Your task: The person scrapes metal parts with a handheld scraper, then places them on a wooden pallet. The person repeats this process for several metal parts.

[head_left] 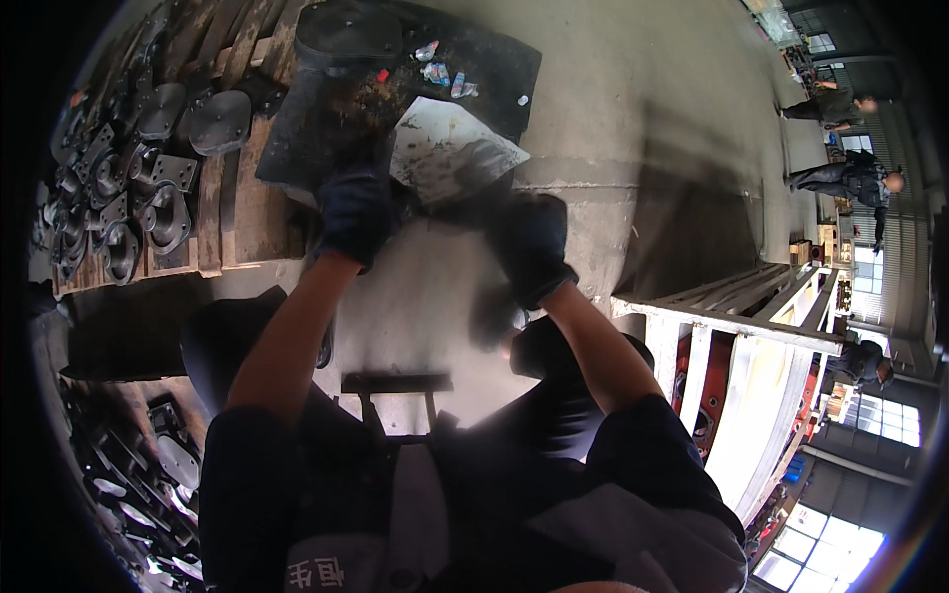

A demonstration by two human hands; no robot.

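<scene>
Both of my hands wear dark gloves. My left hand (356, 215) is closed at the near edge of a dark, worn work surface (326, 119), and its fingertips are lost in shadow. To its right, my right hand (534, 245) is curled and partly blurred. A dark blurred shape (467, 208) lies between the hands, too unclear to name. Just beyond it, a stained white sheet (440, 148) lies on the work surface and hangs past its right edge.
Crumpled wrappers (450, 79), a red cap (383, 75) and a round dark metal part (348, 35) sit on the surface. Metal castings (163, 212) crowd a wooden pallet at left. A white-framed crate (732, 336) stands at right; people (850, 183) are farther off.
</scene>
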